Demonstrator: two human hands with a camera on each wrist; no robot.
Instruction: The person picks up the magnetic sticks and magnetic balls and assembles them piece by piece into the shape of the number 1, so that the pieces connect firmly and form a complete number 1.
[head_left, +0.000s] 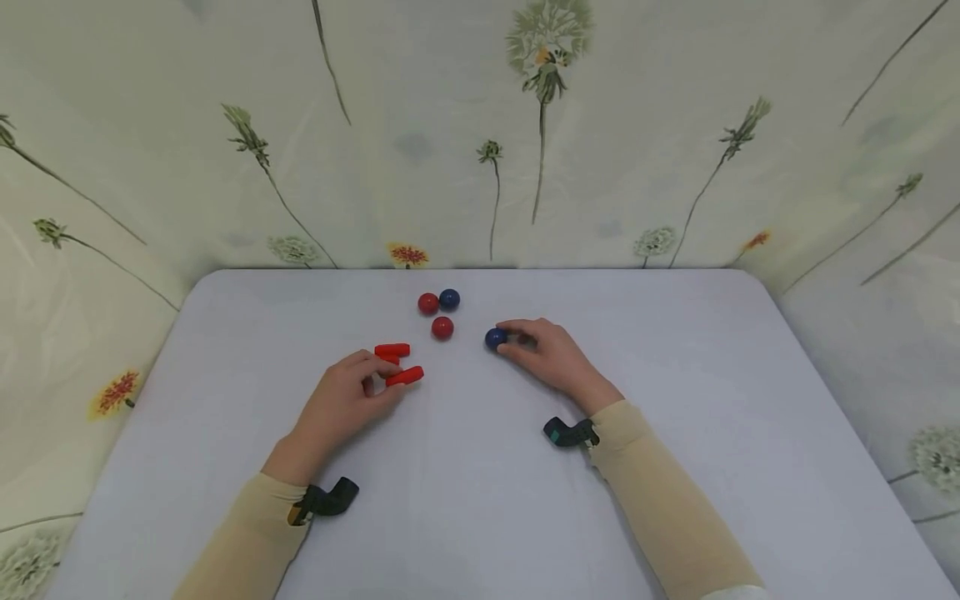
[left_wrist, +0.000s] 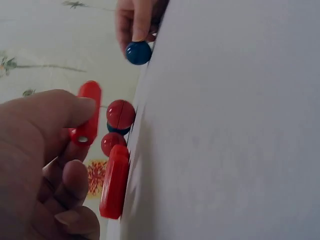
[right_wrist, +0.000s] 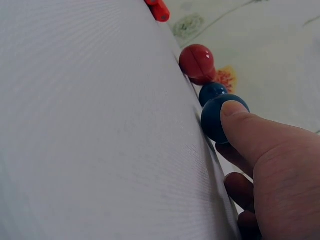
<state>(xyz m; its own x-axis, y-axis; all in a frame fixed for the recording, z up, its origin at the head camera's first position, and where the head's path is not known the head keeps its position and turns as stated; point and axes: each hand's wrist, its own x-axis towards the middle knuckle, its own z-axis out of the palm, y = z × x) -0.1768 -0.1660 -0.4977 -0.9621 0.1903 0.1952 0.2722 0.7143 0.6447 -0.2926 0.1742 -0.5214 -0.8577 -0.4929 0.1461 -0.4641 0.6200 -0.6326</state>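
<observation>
Nearest me: beige sleeves (head_left: 660,500) with small black wrist devices (head_left: 333,497) at the cuffs. My left hand (head_left: 345,404) pinches a red stick (head_left: 406,376) between thumb and fingers at its left end, the other end poking out free; the left wrist view has it looking lifted off the table. Reads as light, stiff, probably hard plastic, unlikely to break; round sides might roll, so best held across the middle. Just past it, a partly hidden red stick (head_left: 393,361), then a far red stick (head_left: 392,350) lying flat, roughly sideways to me. My right hand (head_left: 555,357) grips a blue ball (head_left: 494,338) between thumb and fingertips, right of the sticks; can't tell if it touches the table. Glossy and rigid, likely slick and quick to roll, so thumb and finger on opposite sides, around its widest part. Farther off, a near red ball (head_left: 442,327), then a far red ball (head_left: 428,303) beside a second blue ball (head_left: 449,299), those two touching or nearly so. All on a white table (head_left: 465,467), matte, fine weave in the right wrist view, rounded far corners. Behind, pale backdrop cloth (head_left: 420,192) printed with dandelions and orange flowers; light soft and even.
</observation>
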